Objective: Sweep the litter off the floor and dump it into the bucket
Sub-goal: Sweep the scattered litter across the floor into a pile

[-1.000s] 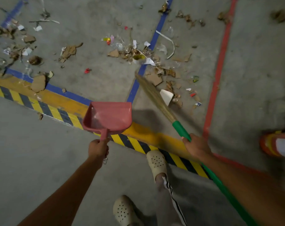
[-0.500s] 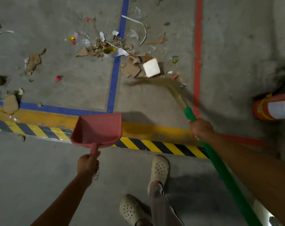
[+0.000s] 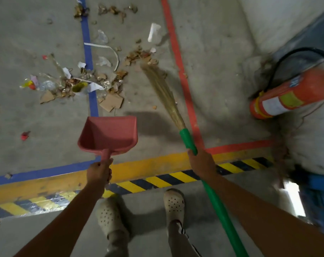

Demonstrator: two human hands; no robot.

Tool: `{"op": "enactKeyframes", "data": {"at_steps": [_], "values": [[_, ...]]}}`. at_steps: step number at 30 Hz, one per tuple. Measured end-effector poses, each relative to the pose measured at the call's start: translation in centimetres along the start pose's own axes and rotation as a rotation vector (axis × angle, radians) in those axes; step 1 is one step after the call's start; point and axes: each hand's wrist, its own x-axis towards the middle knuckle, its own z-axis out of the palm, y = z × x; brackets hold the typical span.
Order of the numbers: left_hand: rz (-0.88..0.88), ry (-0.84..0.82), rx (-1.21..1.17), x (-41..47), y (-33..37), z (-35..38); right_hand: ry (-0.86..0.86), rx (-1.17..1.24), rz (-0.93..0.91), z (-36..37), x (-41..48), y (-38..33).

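The litter (image 3: 77,84) lies on the gray, rough floor (image 3: 46,130), past the dustpan (image 3: 109,134) and mostly round the blue line (image 3: 91,89). It is a messy spread of torn brown cardboard, white paper bits, a long curved white strip, crinkly clear plastic and a few small red and yellow scraps. One flat cardboard piece (image 3: 112,102) lies just right of the blue line.

The left hand (image 3: 100,172) has its fingers curled tight round the thin handle of the dustpan. The dustpan is pink plastic, shaped like a scoop with raised sides. Its wide mouth points at the litter.

The right hand (image 3: 202,164) is wrapped round the smooth green stick of the broom (image 3: 187,140). The bristles are long, thin and straw colored, and look blurry. Their tip is beside some brown crumbs, between the blue line and the red line (image 3: 183,71).

A red fire extinguisher (image 3: 291,97) with a black hose is at the right, by the wall. Two pale shoes (image 3: 174,203) with little holes stand behind a yellow and black stripe (image 3: 157,179).
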Motion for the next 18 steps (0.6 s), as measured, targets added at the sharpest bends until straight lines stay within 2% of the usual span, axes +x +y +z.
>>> {"op": "enactKeyframes", "data": {"at_steps": [3,7,11,16,18], "values": [[0.025,-0.059,0.042,0.2,1.0,1.0,0.038,0.086,0.120,0.9,-1.8,3.0],[0.086,-0.159,0.115,0.0,2.2,1.5,0.084,0.313,0.376,1.8,-4.1,7.8],[0.132,-0.253,0.183,0.0,2.1,1.1,0.096,0.669,0.585,1.4,-8.0,10.4],[0.135,-0.309,0.237,1.3,0.9,0.5,0.160,0.687,0.722,3.4,-8.5,15.0],[0.131,-0.299,0.246,2.0,0.4,0.1,0.132,0.661,0.781,4.4,-7.8,15.6]]}}
